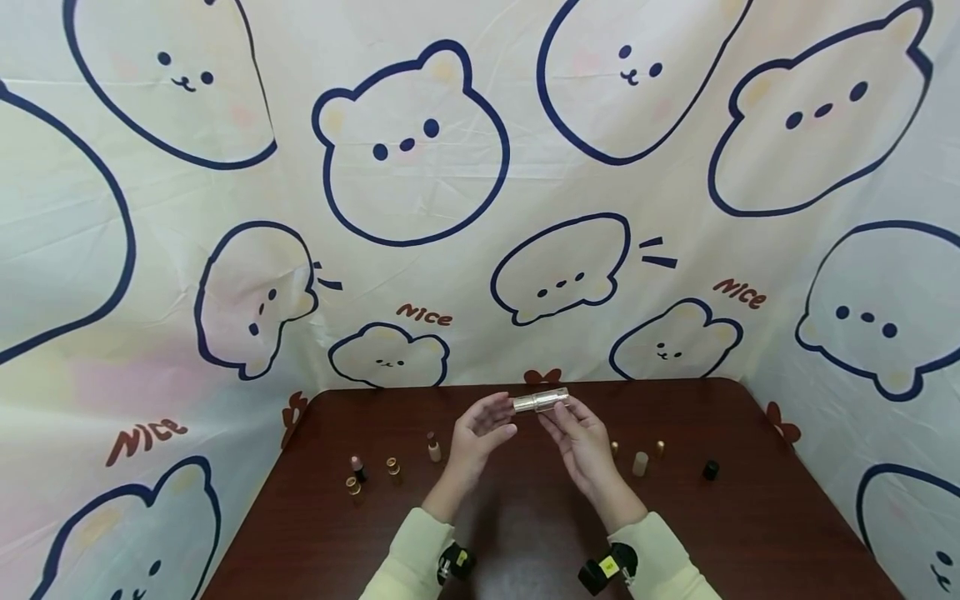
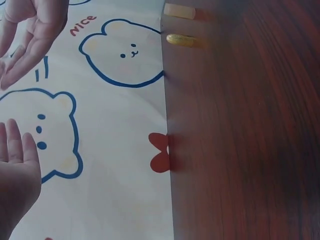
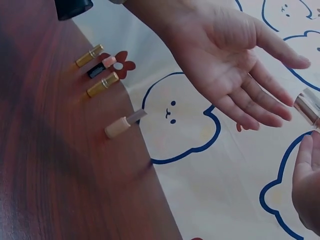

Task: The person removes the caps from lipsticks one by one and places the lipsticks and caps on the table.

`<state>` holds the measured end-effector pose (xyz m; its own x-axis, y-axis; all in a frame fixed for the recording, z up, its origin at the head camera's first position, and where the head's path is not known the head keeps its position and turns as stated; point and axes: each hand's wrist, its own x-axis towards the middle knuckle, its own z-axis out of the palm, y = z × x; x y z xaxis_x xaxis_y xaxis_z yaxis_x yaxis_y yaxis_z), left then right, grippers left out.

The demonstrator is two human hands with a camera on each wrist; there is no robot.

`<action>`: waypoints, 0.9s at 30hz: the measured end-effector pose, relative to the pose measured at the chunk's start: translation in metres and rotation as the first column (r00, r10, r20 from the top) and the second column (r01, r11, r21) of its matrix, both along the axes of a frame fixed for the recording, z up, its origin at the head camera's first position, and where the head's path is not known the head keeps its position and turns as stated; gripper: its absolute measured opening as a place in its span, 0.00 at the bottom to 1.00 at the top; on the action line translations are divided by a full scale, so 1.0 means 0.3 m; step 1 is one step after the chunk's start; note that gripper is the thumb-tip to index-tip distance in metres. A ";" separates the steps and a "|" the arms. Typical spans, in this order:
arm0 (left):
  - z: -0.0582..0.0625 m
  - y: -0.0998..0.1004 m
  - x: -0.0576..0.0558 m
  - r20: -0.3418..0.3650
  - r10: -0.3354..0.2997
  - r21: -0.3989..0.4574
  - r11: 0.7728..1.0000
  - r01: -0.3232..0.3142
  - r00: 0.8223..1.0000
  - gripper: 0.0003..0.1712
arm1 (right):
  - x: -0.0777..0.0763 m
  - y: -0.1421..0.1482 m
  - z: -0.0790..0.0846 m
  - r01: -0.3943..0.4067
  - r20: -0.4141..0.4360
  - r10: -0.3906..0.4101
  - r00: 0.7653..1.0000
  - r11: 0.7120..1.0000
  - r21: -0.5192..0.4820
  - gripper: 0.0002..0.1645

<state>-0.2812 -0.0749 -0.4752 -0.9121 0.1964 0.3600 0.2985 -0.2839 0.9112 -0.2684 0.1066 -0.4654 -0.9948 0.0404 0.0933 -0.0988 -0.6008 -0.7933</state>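
My right hand (image 1: 583,442) pinches a shiny silvery lipstick tube (image 1: 542,401) between thumb and fingers, above the far part of the table; the tube lies nearly level. At the tube's left end, my left hand (image 1: 480,429) is raised with its fingers loosely extended. In the right wrist view the left hand (image 3: 235,65) shows its palm, fingertips right beside the lipstick tube (image 3: 308,107); the right hand (image 3: 307,185) is cut off at the edge. The left wrist view shows part of the left hand (image 2: 20,175) and the right hand (image 2: 37,30), with the tube out of sight.
On the brown table (image 1: 525,517), uncapped lipsticks stand at left: a black one (image 1: 357,468), a beige one (image 1: 433,447) and two gold ones (image 1: 393,467). At right are a pale cap (image 1: 640,463), a black cap (image 1: 711,470) and small gold pieces (image 1: 660,448). Bear-print cloth (image 1: 480,283) hangs behind.
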 end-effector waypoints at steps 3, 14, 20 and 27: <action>0.006 0.008 0.004 0.025 0.009 -0.002 1.000 -0.009 1.000 0.28 | 0.002 -0.003 -0.001 -0.023 0.023 0.024 0.999 1.000 -0.018 0.22; 0.022 0.027 0.006 0.058 0.021 0.017 1.000 -0.022 0.998 0.22 | 0.012 -0.011 -0.005 -0.072 0.016 0.073 0.997 0.993 -0.090 0.24; 0.029 0.033 0.008 0.053 0.027 0.026 0.999 -0.028 0.998 0.20 | 0.018 -0.021 0.001 -0.081 0.040 0.086 0.995 0.991 -0.109 0.26; 0.038 0.037 0.010 0.059 0.048 0.030 0.998 -0.050 0.997 0.20 | 0.019 -0.028 -0.001 -0.091 0.028 0.095 0.995 0.988 -0.126 0.18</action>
